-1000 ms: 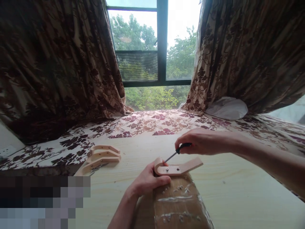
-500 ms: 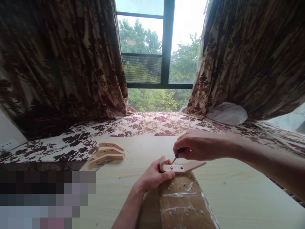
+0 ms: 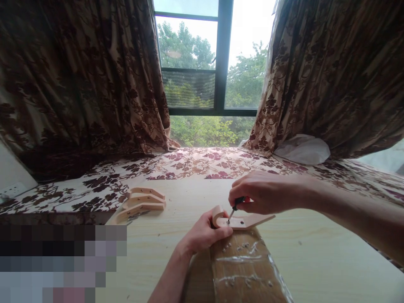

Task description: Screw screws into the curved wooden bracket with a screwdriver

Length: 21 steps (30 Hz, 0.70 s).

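A pale wooden hook (image 3: 252, 221), curled at its left end, lies on the far end of a taped cardboard box (image 3: 243, 269). My left hand (image 3: 206, 231) grips the curled end, thumb along the near side and fingers behind. In my right hand (image 3: 252, 193) is a screwdriver (image 3: 235, 207) with a dark handle, its shaft slanting down to the left. The tip meets a small screw (image 3: 227, 221) in the hook. To the right of that screw, a dark spot marks the wood; whether it is a hole or another screw I cannot tell.
Several similar wooden hooks (image 3: 147, 200) with small screws in them lie at the left of the pale tabletop (image 3: 315, 252), with small dark pieces beside them. Behind the table, floral cloth (image 3: 195, 162) covers the sill. A white plastic bag (image 3: 303, 149) rests by the right curtain.
The screwdriver's tip has come down onto the screw, its shaft shifting slightly. My left hand keeps its grip on the hook. The whole view has moved a little.
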{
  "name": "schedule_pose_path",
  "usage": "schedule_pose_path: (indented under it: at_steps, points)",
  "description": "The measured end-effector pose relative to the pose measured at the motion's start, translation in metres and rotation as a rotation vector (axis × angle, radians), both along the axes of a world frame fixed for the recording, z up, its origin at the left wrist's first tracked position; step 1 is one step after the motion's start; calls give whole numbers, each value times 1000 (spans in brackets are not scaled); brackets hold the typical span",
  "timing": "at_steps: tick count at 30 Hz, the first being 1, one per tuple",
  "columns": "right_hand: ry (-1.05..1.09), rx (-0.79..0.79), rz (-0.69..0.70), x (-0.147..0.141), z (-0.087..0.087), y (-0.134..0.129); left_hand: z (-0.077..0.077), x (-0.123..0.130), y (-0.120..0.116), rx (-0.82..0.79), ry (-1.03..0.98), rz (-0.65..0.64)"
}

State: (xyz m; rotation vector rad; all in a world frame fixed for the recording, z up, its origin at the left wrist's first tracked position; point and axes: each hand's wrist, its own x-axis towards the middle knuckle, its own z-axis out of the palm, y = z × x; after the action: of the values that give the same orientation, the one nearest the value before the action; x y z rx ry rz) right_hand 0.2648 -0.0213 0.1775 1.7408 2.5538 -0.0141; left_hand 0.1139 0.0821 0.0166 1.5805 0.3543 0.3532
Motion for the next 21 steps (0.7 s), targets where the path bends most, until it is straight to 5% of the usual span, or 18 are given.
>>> schedule_pose_path:
  at_steps: [21]
  points:
    - [22, -39, -135, 1, -2, 26, 1, 0, -2, 7, -2, 12]
